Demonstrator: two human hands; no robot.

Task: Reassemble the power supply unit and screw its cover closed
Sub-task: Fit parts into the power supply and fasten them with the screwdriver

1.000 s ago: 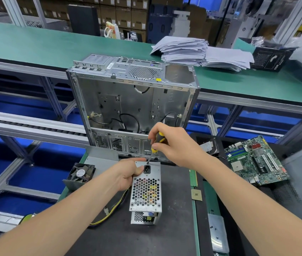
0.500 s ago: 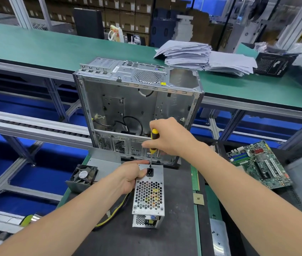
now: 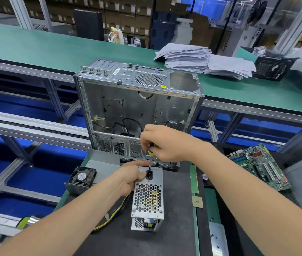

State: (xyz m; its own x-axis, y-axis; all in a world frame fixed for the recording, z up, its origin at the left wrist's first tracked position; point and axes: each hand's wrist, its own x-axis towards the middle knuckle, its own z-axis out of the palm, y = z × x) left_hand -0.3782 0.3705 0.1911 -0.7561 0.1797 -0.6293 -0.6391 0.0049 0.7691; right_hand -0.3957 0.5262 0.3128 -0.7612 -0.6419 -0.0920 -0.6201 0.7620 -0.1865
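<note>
The power supply unit [image 3: 147, 197] lies flat on the black mat [image 3: 146, 241], in the middle of its far half, its perforated cover facing up and its black power socket [image 3: 149, 174] toward the far edge. A smaller perforated part shows under its near end. Yellow and black cables [image 3: 113, 216] trail from its left side toward the mat's near left corner.

The left hand [image 3: 128, 179] grips the unit's far left corner, fingers curled down the side and the thumb lying on the top face just beside the socket. The right hand [image 3: 165, 145] is closed round the yellow and black handle of a screwdriver [image 3: 150, 156], held upright, with the tip at the unit's far edge just above the socket. Whether the tip sits in a screw is too small to tell.

Just beyond the unit, at the mat's far edge, an open computer case [image 3: 139, 106] stands on its side. At the far left corner sits a fan [image 3: 82, 179] in a metal bracket. Along the right edge lie 1 memory stick [image 3: 194, 180] and 1 processor chip [image 3: 197, 201], with a motherboard [image 3: 259, 166] well apart to the right.
</note>
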